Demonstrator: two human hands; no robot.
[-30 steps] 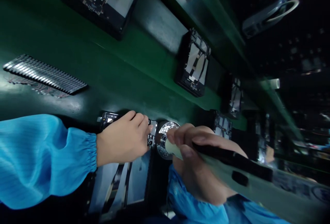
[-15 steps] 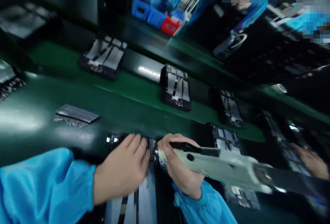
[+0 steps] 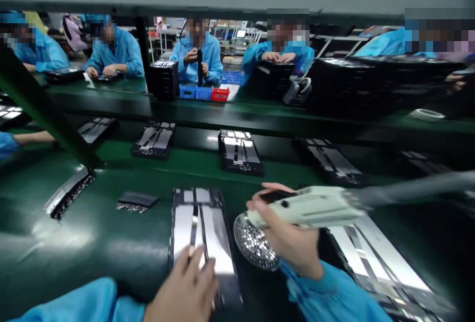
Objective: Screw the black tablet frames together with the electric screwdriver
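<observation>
Two ribbed strips (image 3: 69, 193): they lie apart on the green bench (image 3: 100, 235), at the left; small wire-like ends come out along one edge of each.
Left hand (image 3: 187, 282): its fingers are a little apart and lie over the lower part of the open tablet; they grip nothing, and whether they press on it I cannot tell.
Open tablet (image 3: 215, 225): it lies flat before the person, with its silver inner plates and dark flat cables showing.
Metal disc (image 3: 256, 245): round and full of bright dots, it is just beside the open tablet, on its right.
Right hand (image 3: 293, 243): its fingers are closed around the front of the electric screwdriver.
Electric screwdriver (image 3: 319, 206): pale green, with a black lever, its nose above the metal disc; the tip is hidden.
Second tablet (image 3: 382, 257): also open, it lies farther right, partly behind the right sleeve (image 3: 334, 292).
</observation>
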